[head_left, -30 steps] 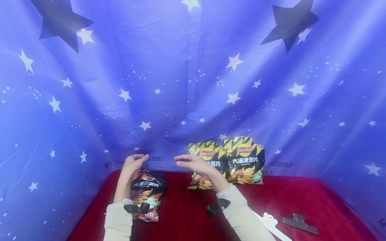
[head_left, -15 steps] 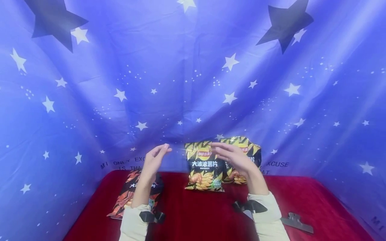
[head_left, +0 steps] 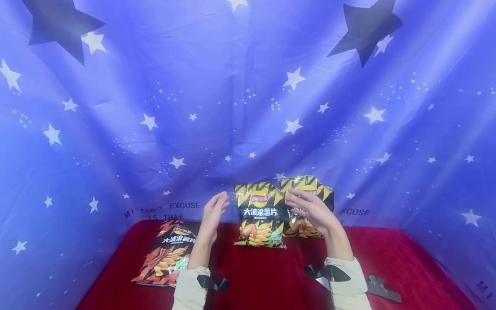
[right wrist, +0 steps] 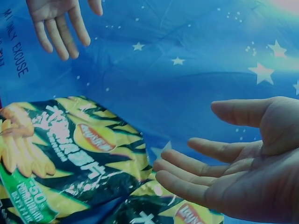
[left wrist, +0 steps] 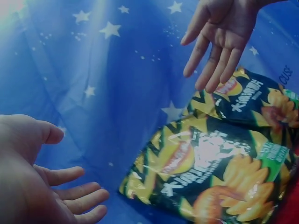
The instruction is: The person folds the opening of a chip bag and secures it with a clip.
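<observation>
Two yellow-and-black chip bags stand upright at the back of the table. My left hand is raised just left of the nearer bag, fingers spread and holding nothing, as the left wrist view shows the hand beside the bag. In front of the farther bag hovers my right hand, partly covering it. The right wrist view has that hand palm up with loose fingers and nothing in it. A red-and-black chip bag lies to the left, its right edge behind my left forearm.
A dark metal bulldog clip lies at the right of the red cloth-covered table, partly behind my right sleeve. Some white object shows by that wrist. A blue star-patterned curtain hangs behind and at the sides.
Both hands have moved right, from above the red-and-black bag and the nearer yellow bag to either side of the nearer yellow bag. The red-and-black bag now leans over further left.
</observation>
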### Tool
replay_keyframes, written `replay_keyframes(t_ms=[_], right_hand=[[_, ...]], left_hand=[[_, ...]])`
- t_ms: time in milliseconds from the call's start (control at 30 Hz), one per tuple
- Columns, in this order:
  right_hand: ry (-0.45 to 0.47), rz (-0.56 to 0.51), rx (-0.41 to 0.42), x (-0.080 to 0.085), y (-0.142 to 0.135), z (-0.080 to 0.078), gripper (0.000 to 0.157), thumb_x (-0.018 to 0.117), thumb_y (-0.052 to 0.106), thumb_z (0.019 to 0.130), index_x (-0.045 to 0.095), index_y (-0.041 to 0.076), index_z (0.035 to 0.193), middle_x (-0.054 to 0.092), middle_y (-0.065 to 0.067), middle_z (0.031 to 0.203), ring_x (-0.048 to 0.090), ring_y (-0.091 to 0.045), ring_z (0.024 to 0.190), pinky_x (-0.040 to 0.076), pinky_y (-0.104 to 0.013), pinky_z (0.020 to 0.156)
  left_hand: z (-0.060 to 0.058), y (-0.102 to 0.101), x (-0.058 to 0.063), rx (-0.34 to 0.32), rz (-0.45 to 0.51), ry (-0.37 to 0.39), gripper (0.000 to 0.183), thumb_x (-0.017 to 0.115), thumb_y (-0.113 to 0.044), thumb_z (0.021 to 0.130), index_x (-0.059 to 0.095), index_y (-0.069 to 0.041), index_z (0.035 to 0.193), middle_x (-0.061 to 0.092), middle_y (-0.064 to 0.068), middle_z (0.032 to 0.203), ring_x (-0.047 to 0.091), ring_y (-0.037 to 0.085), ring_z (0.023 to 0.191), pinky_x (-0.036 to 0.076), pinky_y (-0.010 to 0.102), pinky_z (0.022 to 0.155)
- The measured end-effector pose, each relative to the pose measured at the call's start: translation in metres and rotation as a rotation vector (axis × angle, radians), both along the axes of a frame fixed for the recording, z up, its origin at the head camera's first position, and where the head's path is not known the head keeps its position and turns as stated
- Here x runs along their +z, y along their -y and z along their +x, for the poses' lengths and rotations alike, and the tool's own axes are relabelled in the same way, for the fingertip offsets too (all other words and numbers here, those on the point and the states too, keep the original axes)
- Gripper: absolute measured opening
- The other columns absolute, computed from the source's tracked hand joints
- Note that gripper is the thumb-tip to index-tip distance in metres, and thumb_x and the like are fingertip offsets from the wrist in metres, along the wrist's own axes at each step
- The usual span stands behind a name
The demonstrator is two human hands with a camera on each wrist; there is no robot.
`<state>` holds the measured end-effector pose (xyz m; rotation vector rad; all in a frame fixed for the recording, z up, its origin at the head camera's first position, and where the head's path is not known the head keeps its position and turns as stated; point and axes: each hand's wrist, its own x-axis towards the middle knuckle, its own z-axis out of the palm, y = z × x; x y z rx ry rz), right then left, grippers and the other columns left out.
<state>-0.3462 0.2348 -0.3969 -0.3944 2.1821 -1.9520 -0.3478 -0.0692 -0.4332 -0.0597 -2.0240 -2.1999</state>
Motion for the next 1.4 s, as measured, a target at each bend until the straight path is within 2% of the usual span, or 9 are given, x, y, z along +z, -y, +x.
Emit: replay_keyframes(t_ms=[167, 500, 700, 1000, 1233, 1400], right_hand=[[0.067, 0.001, -0.01, -0.013, -0.001, -0.002, 0.064, 0.047, 0.025, 0.109, 0.021, -0.008, 0.157, 0.034, -0.034, 0.157, 0.035, -0.047, 0.147, 0.029, -0.053, 0.123], [0.149, 0.073, -0.055, -0.032, -0.004, -0.006, 0.064, 0.045, 0.034, 0.109, 0.03, -0.009, 0.154, 0.04, -0.032, 0.154, 0.04, -0.047, 0.144, 0.038, -0.056, 0.118], [0.183, 0.051, -0.083, -0.039, -0.002, -0.005, 0.067, 0.043, 0.04, 0.109, 0.033, -0.012, 0.151, 0.045, -0.034, 0.15, 0.046, -0.047, 0.141, 0.042, -0.052, 0.115], [0.181, 0.078, -0.128, -0.044, 0.001, -0.007, 0.072, 0.046, 0.047, 0.107, 0.04, -0.012, 0.148, 0.056, -0.032, 0.141, 0.061, -0.039, 0.129, 0.05, -0.046, 0.108], [0.173, 0.124, -0.141, -0.045, 0.005, -0.008, 0.071, 0.048, 0.047, 0.106, 0.041, -0.011, 0.147, 0.057, -0.032, 0.14, 0.061, -0.039, 0.129, 0.05, -0.047, 0.109], [0.174, 0.154, -0.13, -0.043, 0.005, -0.006, 0.07, 0.047, 0.046, 0.106, 0.04, -0.009, 0.149, 0.057, -0.031, 0.141, 0.057, -0.043, 0.131, 0.046, -0.052, 0.112]], left_hand=[[-0.007, -0.005, -0.014, -0.054, 0.008, 0.052, 0.053, 0.049, -0.026, 0.107, 0.044, 0.006, 0.148, 0.047, 0.03, 0.15, 0.045, 0.047, 0.14, 0.034, 0.058, 0.119], [-0.016, -0.006, -0.032, -0.152, 0.033, 0.153, 0.059, 0.046, -0.026, 0.107, 0.034, 0.011, 0.152, 0.038, 0.036, 0.154, 0.037, 0.051, 0.144, 0.032, 0.061, 0.12], [-0.019, -0.005, -0.04, -0.196, 0.068, 0.196, 0.06, 0.045, -0.025, 0.106, 0.031, 0.013, 0.152, 0.038, 0.037, 0.153, 0.039, 0.051, 0.144, 0.035, 0.059, 0.119], [-0.022, 0.002, -0.045, -0.277, 0.12, 0.226, 0.06, 0.04, -0.025, 0.107, 0.029, 0.013, 0.152, 0.039, 0.036, 0.153, 0.039, 0.05, 0.144, 0.037, 0.058, 0.118], [-0.021, -0.002, -0.044, -0.279, 0.131, 0.228, 0.055, 0.043, -0.024, 0.106, 0.041, 0.015, 0.145, 0.043, 0.039, 0.149, 0.044, 0.052, 0.139, 0.043, 0.057, 0.113], [-0.02, -0.006, -0.042, -0.245, 0.118, 0.229, 0.052, 0.045, -0.022, 0.105, 0.046, 0.015, 0.141, 0.046, 0.04, 0.146, 0.048, 0.053, 0.136, 0.047, 0.055, 0.11]])
